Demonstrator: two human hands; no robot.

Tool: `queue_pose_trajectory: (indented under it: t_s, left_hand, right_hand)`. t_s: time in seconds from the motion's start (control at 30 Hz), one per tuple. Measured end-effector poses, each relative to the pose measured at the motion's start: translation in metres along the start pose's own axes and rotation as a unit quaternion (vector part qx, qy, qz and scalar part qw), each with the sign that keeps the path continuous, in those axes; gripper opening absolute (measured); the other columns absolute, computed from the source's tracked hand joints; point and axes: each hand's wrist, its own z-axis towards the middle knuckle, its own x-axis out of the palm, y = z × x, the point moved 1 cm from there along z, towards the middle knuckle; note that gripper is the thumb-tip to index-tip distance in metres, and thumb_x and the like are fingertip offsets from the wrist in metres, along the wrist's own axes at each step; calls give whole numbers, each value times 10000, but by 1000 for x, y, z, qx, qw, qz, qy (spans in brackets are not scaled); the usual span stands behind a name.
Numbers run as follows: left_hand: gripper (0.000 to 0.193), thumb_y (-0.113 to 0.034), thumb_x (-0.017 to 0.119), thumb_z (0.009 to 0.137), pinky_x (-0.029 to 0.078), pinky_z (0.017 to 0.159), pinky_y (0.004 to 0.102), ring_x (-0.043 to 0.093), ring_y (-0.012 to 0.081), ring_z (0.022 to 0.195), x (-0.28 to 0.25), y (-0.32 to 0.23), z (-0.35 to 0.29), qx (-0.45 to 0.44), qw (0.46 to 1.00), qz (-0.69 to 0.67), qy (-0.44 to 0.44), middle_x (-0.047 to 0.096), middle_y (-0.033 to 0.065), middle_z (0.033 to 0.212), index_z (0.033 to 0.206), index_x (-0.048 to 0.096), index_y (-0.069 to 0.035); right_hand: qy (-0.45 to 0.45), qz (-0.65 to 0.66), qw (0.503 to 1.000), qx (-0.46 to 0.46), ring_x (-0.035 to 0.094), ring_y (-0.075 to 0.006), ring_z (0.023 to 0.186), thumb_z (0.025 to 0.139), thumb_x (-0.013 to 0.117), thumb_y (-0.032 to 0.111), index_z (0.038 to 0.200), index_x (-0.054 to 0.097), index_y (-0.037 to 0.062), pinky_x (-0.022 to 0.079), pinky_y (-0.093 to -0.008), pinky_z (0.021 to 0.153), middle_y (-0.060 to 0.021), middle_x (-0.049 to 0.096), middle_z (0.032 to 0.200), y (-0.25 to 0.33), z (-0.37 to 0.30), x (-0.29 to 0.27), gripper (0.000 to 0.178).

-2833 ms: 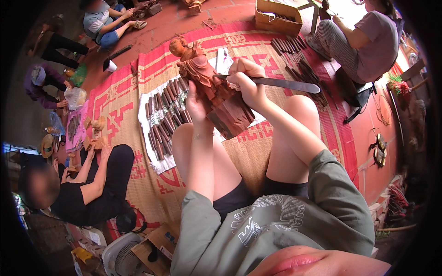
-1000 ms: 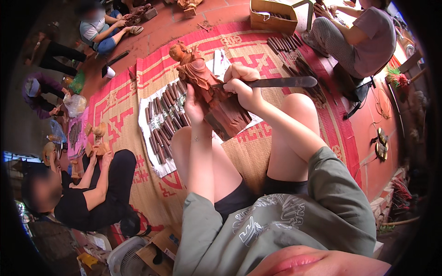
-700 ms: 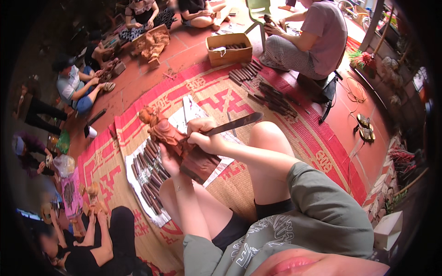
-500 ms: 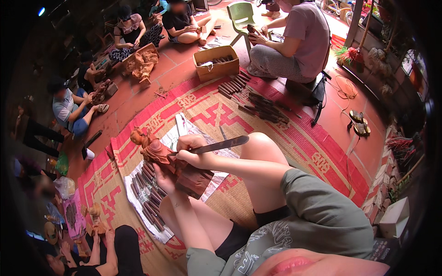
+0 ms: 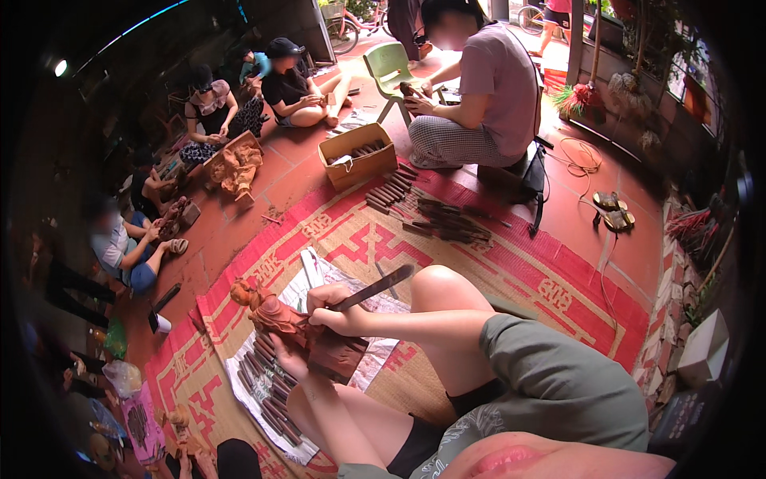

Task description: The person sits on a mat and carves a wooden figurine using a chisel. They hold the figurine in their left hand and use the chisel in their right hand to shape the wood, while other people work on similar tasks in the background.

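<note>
A reddish-brown carved wooden figure (image 5: 275, 316) on a dark block-like base lies tilted across my lap. My left hand (image 5: 290, 358) is wrapped round its underside, with the fingers partly hidden behind the wood. My right hand (image 5: 329, 310) grips a long dark carving chisel (image 5: 377, 287) whose handle points up to the right. Its lower end is down at the figure, close to the base, and the tip is hidden by the hand. Beside my left knee, several dark chisels (image 5: 267, 381) lie in a row on a white cloth (image 5: 301, 455).
A red and tan woven mat (image 5: 487, 283) spreads under me. Ahead lie more chisels (image 5: 447, 222) near a cardboard box (image 5: 357, 156) of tools. A person (image 5: 499, 96) sits by a green chair (image 5: 388, 68). Other people work at the left. Sandals (image 5: 613, 211) rest on the tiles.
The view has tilted up, so the surroundings sit lower in the picture. Both hands keep their holds on the figure and the chisel, with little visible movement between them.
</note>
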Motion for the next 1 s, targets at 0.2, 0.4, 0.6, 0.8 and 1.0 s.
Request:
queue_pose_trajectory:
  t_s: [0.2,0.4,0.6,0.8,1.0]
  left_hand:
    - [539,-410,392,946,328,1022,404,472,261,1142,8,1,-4,-8,997,-74,-23,486,128,1262,1336,361,-40]
    - [548,-412,407,942,311,1033,408,448,256,1168,0,-4,0,-39,982,-98,154,464,125,1288,1338,362,-35]
    - [548,-424,393,944,338,1005,397,460,251,1135,25,-4,-6,14,991,-21,-134,461,117,1267,1336,356,-42]
    - [552,-423,404,937,331,1015,406,448,262,1154,54,-5,-15,-23,991,-62,-113,453,135,1274,1327,361,-36]
    - [530,-420,386,944,359,995,407,502,252,1084,18,-5,-3,-15,985,-90,144,514,131,1199,1308,383,-34]
  right_hand:
    - [19,-38,998,36,438,-123,551,714,552,6,628,422,-10,365,-285,522,-56,461,571,-1,0,-4,157]
    - [-45,8,999,5,426,-135,495,671,563,47,573,401,-9,345,-288,480,-56,431,509,5,4,2,197]
    - [-41,19,999,4,418,-115,500,683,559,31,585,412,-11,341,-279,474,-54,427,514,6,2,1,182]
    - [-14,-18,1000,0,366,-122,487,667,557,42,572,378,-9,315,-292,464,-56,368,499,0,4,-1,209]
    - [-70,48,996,2,380,-98,469,704,541,18,588,353,3,321,-286,446,-60,382,477,-1,4,5,222]
